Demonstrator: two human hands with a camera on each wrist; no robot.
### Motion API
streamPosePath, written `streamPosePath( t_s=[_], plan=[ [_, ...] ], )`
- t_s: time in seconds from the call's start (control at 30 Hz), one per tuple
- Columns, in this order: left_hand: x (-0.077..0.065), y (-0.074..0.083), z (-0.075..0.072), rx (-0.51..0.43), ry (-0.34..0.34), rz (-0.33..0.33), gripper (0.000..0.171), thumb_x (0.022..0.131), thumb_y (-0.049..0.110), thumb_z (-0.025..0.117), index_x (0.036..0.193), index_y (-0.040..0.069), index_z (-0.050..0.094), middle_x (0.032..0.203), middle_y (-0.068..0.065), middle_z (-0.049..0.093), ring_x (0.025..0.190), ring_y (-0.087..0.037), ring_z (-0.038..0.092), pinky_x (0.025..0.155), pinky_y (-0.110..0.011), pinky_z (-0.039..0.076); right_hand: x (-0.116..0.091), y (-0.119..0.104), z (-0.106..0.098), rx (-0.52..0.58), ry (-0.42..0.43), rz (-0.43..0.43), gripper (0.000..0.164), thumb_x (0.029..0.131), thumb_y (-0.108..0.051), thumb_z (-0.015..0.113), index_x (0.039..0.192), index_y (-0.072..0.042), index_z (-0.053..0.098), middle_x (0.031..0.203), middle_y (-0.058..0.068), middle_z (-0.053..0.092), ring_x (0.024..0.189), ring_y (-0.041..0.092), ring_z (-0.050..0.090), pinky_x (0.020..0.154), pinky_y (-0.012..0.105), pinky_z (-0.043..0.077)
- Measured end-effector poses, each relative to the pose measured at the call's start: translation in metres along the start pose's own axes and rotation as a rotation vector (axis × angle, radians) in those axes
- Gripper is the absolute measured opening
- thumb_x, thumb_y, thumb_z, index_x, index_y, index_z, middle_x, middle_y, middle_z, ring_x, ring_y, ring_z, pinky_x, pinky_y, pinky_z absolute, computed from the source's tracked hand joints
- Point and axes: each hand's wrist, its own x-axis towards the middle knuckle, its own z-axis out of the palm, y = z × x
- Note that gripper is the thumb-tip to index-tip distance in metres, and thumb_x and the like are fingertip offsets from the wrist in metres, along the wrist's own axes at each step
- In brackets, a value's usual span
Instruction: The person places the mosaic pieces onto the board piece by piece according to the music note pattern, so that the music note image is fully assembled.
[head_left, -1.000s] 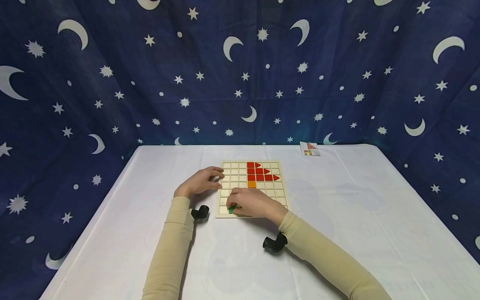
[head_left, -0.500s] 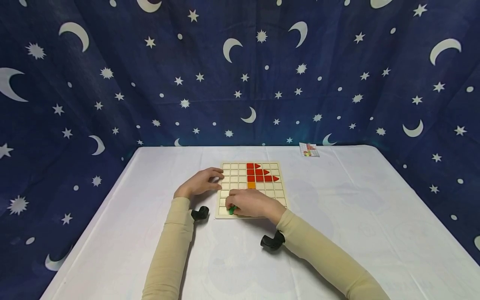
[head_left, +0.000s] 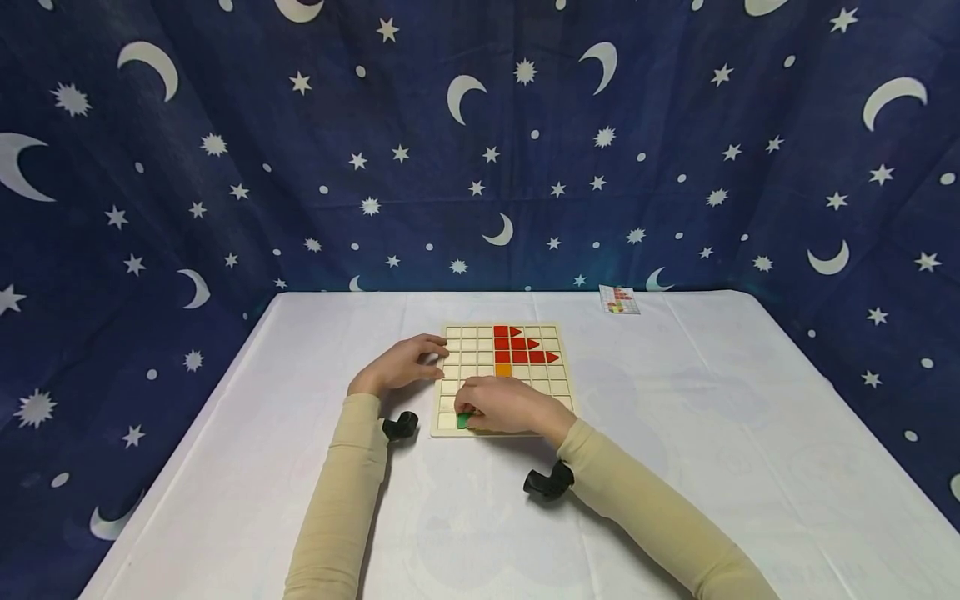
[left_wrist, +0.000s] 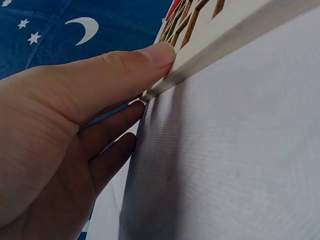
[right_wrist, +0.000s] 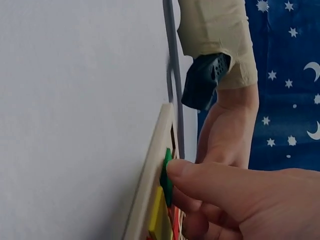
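A pale wooden grid board lies on the table. Red square and triangular tiles fill cells in its far half, with one orange square tile just below them. My right hand reaches over the near left part and pinches a green tile at a near-row cell. In the right wrist view the thumb is on that tile, beside a yellow tile; other fingers are curled behind. My left hand rests at the board's left edge, thumb touching the rim, fingers loosely extended.
A small printed card with a coloured grid pattern lies at the back right of the white-covered table. Behind hangs a dark blue curtain with moons and stars. Each wrist carries a black camera.
The green tile, tilted under my right fingers half a second ago, now lies flatter in its cell. My right hand has shifted very slightly; my left hand stays put.
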Motion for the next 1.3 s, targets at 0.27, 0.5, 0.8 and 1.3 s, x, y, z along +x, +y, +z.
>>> streamPosePath(
  t_s=[0.27,0.5,0.8,1.3],
  plan=[
    [0.001,-0.0016,0.0005,-0.011,0.0,0.003,0.044,0.091,0.021,0.071,0.131,0.003,0.061,0.148,-0.012,0.045,0.14,-0.031,0.036,0.115,-0.046,0.03,0.0031,-0.0055,0.0019,-0.005,-0.005,0.027,0.008,0.09,-0.017,0.071,0.096,-0.014,0.067,0.09,-0.005,0.054,0.078,0.009,0.05,0.067,0.02,0.046],
    [0.0001,-0.0005,0.0018,-0.004,0.009,0.017,0.043,0.091,0.021,0.071,0.129,0.003,0.062,0.146,-0.013,0.046,0.139,-0.033,0.037,0.115,-0.047,0.029,0.0036,-0.0067,0.0014,-0.013,-0.045,0.03,0.007,0.092,-0.016,0.068,0.096,-0.013,0.063,0.092,-0.004,0.053,0.078,0.008,0.05,0.067,0.02,0.047],
    [-0.0006,0.0001,0.0002,0.001,0.01,0.013,0.043,0.091,0.02,0.071,0.129,0.002,0.062,0.147,-0.013,0.046,0.139,-0.033,0.036,0.115,-0.047,0.029,0.0023,-0.0053,0.0034,0.012,-0.033,0.039,0.011,0.093,-0.017,0.067,0.097,-0.012,0.058,0.091,-0.004,0.049,0.071,0.008,0.049,0.06,0.019,0.044],
    [0.0,0.0013,0.0001,0.001,0.007,0.004,0.042,0.091,0.018,0.071,0.129,0.002,0.062,0.146,-0.012,0.047,0.139,-0.032,0.036,0.115,-0.046,0.029,-0.0023,-0.001,0.0047,0.049,0.064,-0.017,0.008,0.094,-0.013,0.066,0.094,-0.018,0.06,0.091,-0.008,0.054,0.079,0.007,0.051,0.066,0.019,0.046]
  ],
)
